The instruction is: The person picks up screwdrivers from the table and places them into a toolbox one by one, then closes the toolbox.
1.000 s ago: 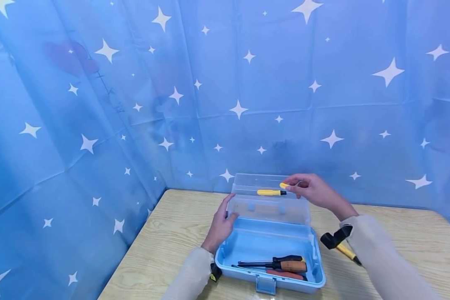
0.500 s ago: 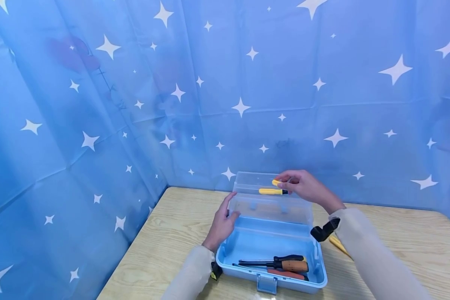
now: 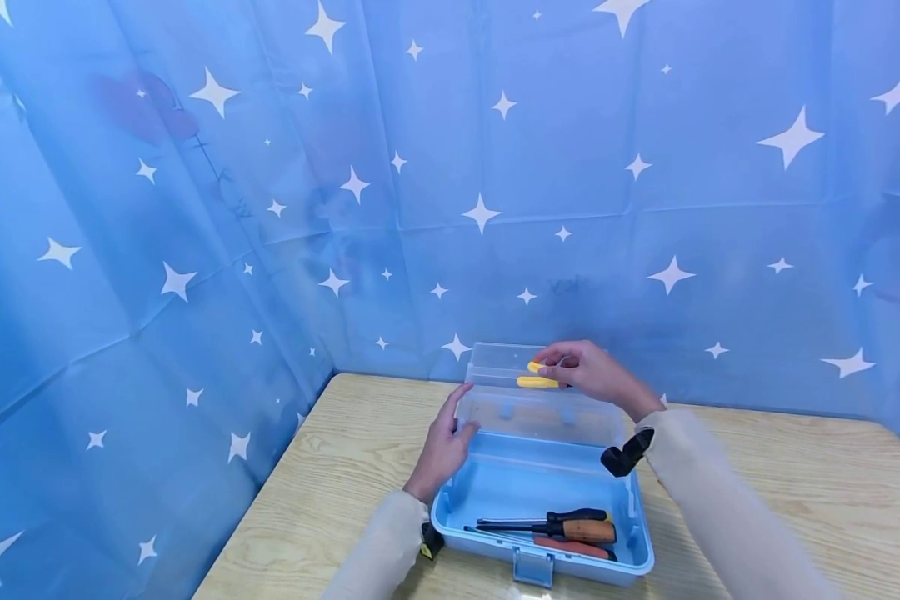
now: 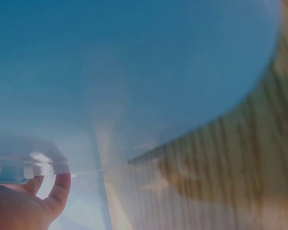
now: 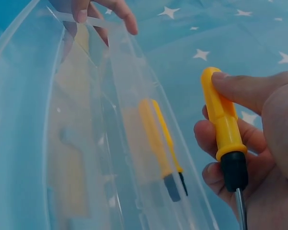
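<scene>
My left hand [image 3: 442, 446] grips the left edge of a toolbox's clear plastic lid [image 3: 540, 417], which stands raised at the back. Over that lid, my right hand [image 3: 588, 368] pinches a yellow-handled screwdriver [image 5: 221, 112]. Its black collar and metal shaft show in the right wrist view, pointing back past the palm. A second yellow-handled screwdriver [image 3: 537, 382] lies in the lid's clear compartment, just below the held handle. Lower down, the light blue toolbox [image 3: 487, 492] holds a black-handled screwdriver [image 3: 588, 514], an orange-brown-handled screwdriver [image 3: 588, 532] and a red-handled tool [image 3: 576, 547].
The box rests on a wood-grain table [image 3: 330, 467], its latch [image 3: 532, 568] hanging at the front. A blue curtain with white stars [image 3: 420, 167] closes off the back and left side. The right sleeve [image 3: 720, 492] crosses the table's right part.
My right hand has moved left over the lid with the screwdriver. My left hand keeps its hold. A yellow-handled tool on the table at right is now hidden behind the right arm.
</scene>
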Demonstrator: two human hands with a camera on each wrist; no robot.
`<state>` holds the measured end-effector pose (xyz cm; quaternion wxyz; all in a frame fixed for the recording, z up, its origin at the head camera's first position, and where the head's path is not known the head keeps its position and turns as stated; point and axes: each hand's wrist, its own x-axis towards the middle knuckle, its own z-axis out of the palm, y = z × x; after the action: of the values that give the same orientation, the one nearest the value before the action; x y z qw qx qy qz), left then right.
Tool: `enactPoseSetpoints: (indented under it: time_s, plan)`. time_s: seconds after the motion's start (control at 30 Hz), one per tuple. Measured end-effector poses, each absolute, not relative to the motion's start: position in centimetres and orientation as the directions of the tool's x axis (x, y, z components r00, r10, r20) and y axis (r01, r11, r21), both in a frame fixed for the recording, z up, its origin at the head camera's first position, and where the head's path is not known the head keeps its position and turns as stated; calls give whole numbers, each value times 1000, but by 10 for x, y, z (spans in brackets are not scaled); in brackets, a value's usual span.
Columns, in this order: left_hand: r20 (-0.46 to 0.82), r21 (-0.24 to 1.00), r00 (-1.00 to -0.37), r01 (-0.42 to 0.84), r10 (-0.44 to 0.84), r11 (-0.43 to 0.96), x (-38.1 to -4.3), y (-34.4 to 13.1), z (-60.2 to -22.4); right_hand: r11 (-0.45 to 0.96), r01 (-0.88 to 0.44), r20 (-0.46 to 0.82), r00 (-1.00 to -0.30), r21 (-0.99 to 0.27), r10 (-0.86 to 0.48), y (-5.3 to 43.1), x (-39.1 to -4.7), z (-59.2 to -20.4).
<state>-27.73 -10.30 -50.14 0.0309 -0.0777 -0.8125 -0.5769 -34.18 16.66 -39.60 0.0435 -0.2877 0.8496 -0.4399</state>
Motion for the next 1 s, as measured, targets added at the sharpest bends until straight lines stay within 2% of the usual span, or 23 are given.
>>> enactPoseSetpoints:
  time_s: [0.5,1.0]
  plan:
    - [128,933,-988,149,83,328,-276,-103,-499,490,-402,143,-864,-774,-482,153,-343,-404]
    - [133,936,-987,155,89,315,-277,-104,-502,513,-411,146,-866,-753,-478,144,-340,-417]
